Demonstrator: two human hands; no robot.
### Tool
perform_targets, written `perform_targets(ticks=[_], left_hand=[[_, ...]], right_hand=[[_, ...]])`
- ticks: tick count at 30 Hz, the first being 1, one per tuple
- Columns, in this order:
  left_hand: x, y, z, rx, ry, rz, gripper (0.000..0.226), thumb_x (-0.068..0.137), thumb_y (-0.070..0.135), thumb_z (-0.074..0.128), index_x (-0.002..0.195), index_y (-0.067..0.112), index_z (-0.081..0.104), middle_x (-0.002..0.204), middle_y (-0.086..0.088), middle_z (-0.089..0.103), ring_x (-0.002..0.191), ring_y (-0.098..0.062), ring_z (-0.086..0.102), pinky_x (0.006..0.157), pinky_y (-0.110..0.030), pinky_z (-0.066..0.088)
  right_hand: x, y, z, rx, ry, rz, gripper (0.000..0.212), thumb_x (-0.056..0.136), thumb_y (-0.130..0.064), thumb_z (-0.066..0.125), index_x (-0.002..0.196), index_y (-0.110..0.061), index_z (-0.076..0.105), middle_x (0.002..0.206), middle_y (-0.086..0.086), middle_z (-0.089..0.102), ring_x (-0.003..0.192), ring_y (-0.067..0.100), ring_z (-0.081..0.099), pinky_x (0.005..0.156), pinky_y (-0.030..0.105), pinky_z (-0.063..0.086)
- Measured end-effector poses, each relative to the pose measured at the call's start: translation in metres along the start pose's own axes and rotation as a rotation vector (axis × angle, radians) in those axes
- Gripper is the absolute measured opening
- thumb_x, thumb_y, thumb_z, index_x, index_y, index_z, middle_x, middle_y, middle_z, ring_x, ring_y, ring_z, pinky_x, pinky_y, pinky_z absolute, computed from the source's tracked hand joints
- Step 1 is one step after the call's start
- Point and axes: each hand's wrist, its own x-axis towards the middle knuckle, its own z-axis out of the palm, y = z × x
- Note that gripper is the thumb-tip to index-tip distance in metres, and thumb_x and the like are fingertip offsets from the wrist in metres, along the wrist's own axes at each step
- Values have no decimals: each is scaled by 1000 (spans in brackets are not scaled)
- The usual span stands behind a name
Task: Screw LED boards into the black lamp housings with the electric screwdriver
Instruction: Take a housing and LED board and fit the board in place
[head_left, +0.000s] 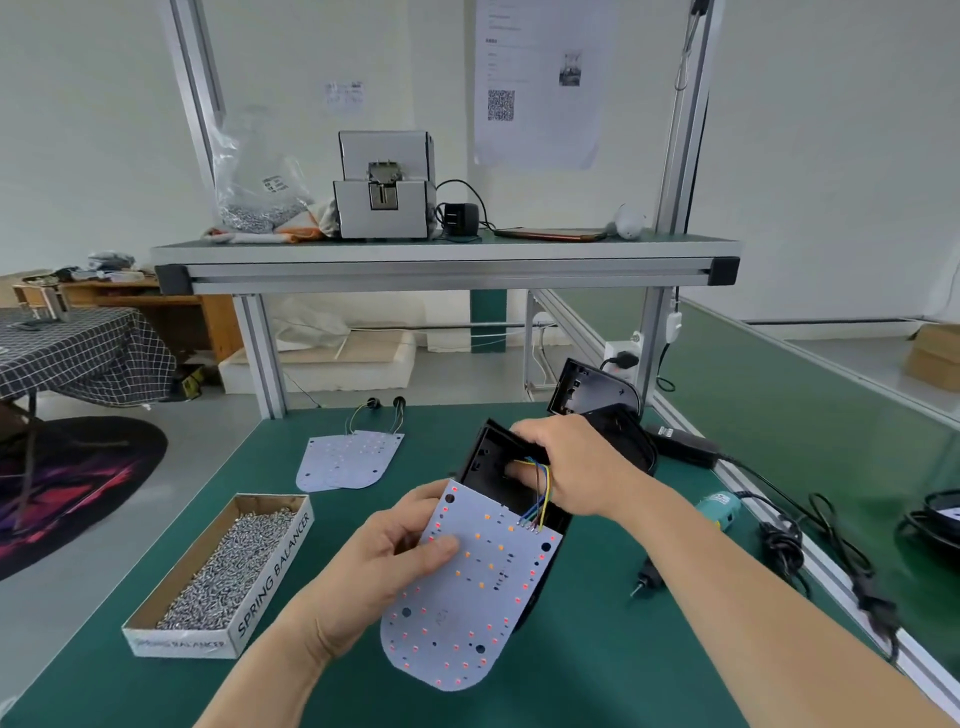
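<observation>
My left hand pinches the left edge of a white LED board, thumb on its face, holding it tilted above the green bench. Coloured wires run from the board's upper corner into a black lamp housing. My right hand grips that housing at its top edge, fingers reaching inside it. More black housings are stacked behind my right hand. The teal electric screwdriver lies on the bench to the right, untouched.
A cardboard box of screws marked SPRING BALANCER sits at the left. Two spare LED boards lie further back. Black cables trail along the right edge. A shelf above carries a grey screw feeder.
</observation>
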Motion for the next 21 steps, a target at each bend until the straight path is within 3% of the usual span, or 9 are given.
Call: perform_targets(ticks=[2,5,10,16,21], left_hand=[[1,-1,1,43,2,13,33,88,26,67,118,13,74,144,16,52,138,-8,46,102,-28,47],[2,-1,2,98,-9,40,32,91,21,62,120,15,73,145,19,50,142,-7,39,106,-30,45],[4,4,4,169,-36,67,31,93,18,59,121,20,72,146,22,48,141,2,37,102,-21,45],[5,7,6,260,35,7,28,90,24,59,112,27,76,135,22,54,126,-8,56,103,-39,50],[2,5,2,278,58,-7,27,89,23,59,110,28,75,132,18,58,121,-11,60,104,-43,48]], right_hand=[[0,-1,3,-14,38,48,31,92,-19,69,74,-27,45,71,-1,55,75,32,51,71,43,48],[-2,-2,11,-41,101,92,24,89,-21,67,78,-26,46,79,-1,57,81,31,54,71,44,50],[-1,-4,18,-55,183,136,19,87,-23,66,81,-21,48,87,0,47,84,25,51,61,35,39],[-4,0,21,64,144,129,22,87,-15,68,78,-21,49,80,3,49,80,28,51,72,44,46],[-12,7,17,217,33,62,12,92,-16,69,88,-19,58,90,5,54,85,21,54,79,32,43]])
